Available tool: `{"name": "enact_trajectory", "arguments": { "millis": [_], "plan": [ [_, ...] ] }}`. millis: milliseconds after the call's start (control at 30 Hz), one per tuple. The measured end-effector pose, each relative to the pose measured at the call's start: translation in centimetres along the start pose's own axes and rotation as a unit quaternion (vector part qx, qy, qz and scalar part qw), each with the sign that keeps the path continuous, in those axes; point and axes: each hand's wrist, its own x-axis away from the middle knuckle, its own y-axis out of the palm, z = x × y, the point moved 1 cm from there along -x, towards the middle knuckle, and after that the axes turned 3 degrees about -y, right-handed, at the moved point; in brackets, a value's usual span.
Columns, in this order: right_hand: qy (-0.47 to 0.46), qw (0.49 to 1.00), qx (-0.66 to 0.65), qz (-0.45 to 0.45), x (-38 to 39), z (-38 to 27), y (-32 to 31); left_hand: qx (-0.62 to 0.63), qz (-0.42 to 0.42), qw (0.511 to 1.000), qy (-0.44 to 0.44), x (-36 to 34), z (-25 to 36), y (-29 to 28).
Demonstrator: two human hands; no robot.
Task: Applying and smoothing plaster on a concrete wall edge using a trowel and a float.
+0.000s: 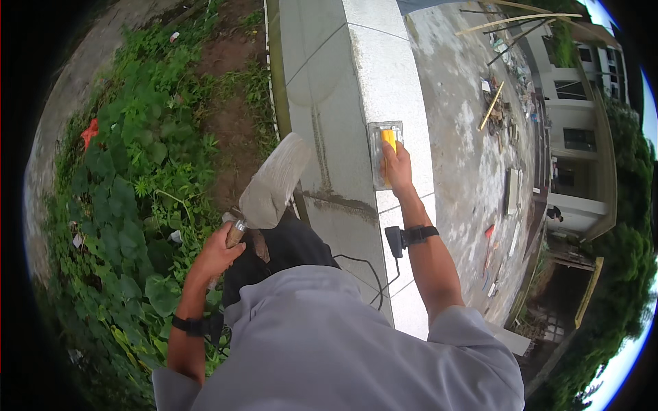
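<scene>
My left hand (219,250) grips the wooden handle of a broad trowel, its pale, smeared blade (273,181) pointing up and rightward over the planted strip and the wall's edge. My right hand (397,164) is closed on the yellow handle (388,142) of a rectangular float (376,175), which lies on the white speckled top (380,75) of a long tiled wall. To its left runs the grey side band (308,103), with dark joint lines and a wet-looking smear. Both wrists wear black strapped devices, with a cable hanging from the right one.
Leafy plants (123,192) and bare soil (226,116) lie left, beside a concrete path (51,157). Right of the wall is a stained concrete yard (459,171) with planks (491,106), poles and debris. A building (576,171) stands beyond, with a distant person (555,212) near it.
</scene>
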Motion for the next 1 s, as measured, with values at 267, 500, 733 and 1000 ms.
{"name": "enact_trajectory", "arguments": {
  "millis": [267, 500, 733, 1000],
  "plan": [
    [0.011, 0.993, 0.111, 0.036, -4.6, 3.4, 1.1, 0.040, 0.036, 0.999, -0.007, 1.6, -0.1, 0.2],
    [0.033, 0.998, 0.056, 0.003, 1.6, 1.6, -3.3, 0.046, 0.025, 0.999, 0.001, 0.5, -0.7, 0.6],
    [0.083, 0.996, -0.014, -0.002, 2.8, 7.1, -2.6, 0.024, 0.001, 1.000, 0.019, -0.5, 0.4, 1.2],
    [-0.019, 0.991, 0.057, -0.118, 11.3, -0.8, -1.5, 0.036, -0.039, 0.998, 0.015, -1.6, 3.0, 2.4]
  ]
}}
